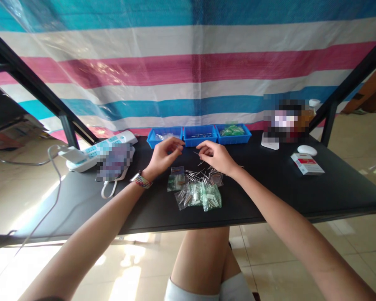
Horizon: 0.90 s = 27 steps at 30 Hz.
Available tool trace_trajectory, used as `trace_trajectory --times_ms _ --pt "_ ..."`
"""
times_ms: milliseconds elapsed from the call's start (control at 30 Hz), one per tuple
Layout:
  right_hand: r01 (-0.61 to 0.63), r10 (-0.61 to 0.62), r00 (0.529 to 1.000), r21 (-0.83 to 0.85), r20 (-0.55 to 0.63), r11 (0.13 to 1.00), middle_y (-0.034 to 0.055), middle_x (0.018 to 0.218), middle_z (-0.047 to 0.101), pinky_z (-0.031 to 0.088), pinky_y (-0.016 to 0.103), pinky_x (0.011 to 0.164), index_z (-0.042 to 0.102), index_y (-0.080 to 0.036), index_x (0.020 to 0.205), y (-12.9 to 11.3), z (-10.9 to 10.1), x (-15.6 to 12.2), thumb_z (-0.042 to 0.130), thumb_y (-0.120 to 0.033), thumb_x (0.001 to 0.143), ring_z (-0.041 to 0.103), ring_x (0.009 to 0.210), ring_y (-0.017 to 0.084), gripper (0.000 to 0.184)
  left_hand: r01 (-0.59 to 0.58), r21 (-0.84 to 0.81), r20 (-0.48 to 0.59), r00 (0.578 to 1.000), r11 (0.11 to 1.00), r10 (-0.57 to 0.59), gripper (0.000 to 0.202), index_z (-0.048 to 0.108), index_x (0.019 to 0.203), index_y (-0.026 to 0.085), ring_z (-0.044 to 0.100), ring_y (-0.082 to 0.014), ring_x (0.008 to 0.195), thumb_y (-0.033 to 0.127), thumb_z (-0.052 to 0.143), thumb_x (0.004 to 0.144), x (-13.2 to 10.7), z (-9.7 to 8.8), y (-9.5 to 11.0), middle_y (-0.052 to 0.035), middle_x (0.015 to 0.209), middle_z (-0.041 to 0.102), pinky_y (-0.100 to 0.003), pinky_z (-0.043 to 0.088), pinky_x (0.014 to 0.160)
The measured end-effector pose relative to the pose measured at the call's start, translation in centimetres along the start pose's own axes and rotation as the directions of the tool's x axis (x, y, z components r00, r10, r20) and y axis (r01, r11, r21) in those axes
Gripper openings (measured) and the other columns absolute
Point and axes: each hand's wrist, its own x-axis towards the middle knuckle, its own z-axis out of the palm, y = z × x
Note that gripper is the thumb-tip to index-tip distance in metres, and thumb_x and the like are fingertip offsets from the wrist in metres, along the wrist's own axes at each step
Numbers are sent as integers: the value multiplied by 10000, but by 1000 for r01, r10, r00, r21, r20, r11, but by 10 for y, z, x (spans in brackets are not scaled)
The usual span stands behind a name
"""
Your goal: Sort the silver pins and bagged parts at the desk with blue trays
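Observation:
My right hand (217,157) pinches a thin metal rivet (196,153) between thumb and fingers, above the table just in front of the middle blue bin (199,141). My left hand (165,155) hovers in front of the left blue bin (150,140), fingers loosely bent, thumb apart from them, nothing visible in it. Below both hands lies a pile of loose metal rivets (192,175). Clear and green-tinted zip bags (212,196) with metal pieces lie nearer the table edge. Thin metal pieces rest in the middle bin. The right blue bin (235,140) holds green bags (232,130).
A white power strip (102,149) with cables and a blurred device (117,161) occupy the left side. On the right are a small white box (307,164), a white rounded object (307,150) and a blurred bottle. A striped sheet (188,67) hangs behind the black table (269,175).

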Motion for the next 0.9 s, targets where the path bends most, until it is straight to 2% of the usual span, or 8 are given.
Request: trace_trajectory --times_ms 100,200,367,533,767,900 --pt "-14 17 999 89 -29 996 26 860 731 577 311 768 702 -188 1080 2 2 1 685 -181 839 708 788 174 242 -87 41 164 983 995 79 236 757 1098 193 711 -181 822 378 736 953 -6 12 12 -69 964 757 -283 573 744" --pt "-15 19 999 150 -27 989 31 869 734 580 320 786 708 -186 1049 1 2 2 709 -205 827 710 818 180 223 -134 66 210 971 989 117 183 760 1045 198 702 -172 831 361 711 979 -9 19 13 -67 1000 750 -283 570 749" --pt "-27 28 1000 206 -3 978 34 878 743 585 332 802 712 -184 1047 -2 3 2 735 -211 812 714 829 185 238 -81 34 141 987 996 76 235 711 1118 197 698 -168 798 360 750 955 -9 20 10 -32 889 734 -273 556 730" --pt "-52 52 999 251 9 967 33 885 751 596 341 826 719 -190 1038 -2 8 2 752 -223 796 721 832 184 247 -104 92 136 987 990 90 175 731 972 196 681 -172 809 369 708 981 -9 19 10 -50 921 732 -279 536 725" --pt "-134 152 988 327 -29 935 23 792 721 606 326 669 697 -196 897 0 9 2 810 -310 757 729 747 203 213 49 13 62 997 999 -50 303 643 897 192 656 -158 686 472 661 1009 -8 18 3 -23 764 695 -267 511 655" --pt "-117 128 992 339 -9 933 15 771 717 621 327 670 693 -198 892 -5 12 0 831 -330 758 723 715 193 233 86 1 31 996 996 -86 363 646 859 188 652 -153 667 525 686 987 -7 17 3 -22 736 705 -260 498 647"
